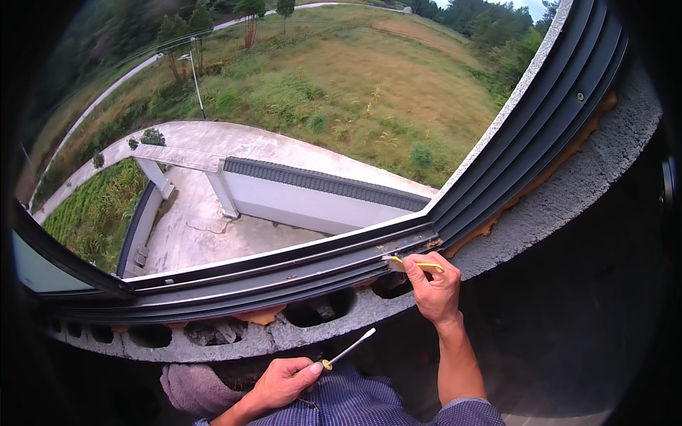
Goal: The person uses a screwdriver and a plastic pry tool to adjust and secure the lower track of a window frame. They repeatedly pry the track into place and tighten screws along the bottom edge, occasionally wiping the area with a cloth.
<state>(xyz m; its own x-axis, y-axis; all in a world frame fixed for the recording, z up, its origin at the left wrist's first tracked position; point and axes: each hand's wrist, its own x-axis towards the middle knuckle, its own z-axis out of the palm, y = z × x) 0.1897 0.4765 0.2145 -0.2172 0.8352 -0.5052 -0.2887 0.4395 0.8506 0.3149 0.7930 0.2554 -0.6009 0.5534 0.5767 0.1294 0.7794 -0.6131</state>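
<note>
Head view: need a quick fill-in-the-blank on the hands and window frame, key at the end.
1. The left hand holds a ____.
2. The brush in the right hand has a ____ handle.
3. The hand nearer the lower right corner of the window frame is the ____ one.

Missing words: screwdriver; yellow; right.

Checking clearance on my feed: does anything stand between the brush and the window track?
Nothing visible: the brush, in the right hand, has its bristles at the track; contact is unclear. The left hand holds the screwdriver clear, lower in view.
</note>
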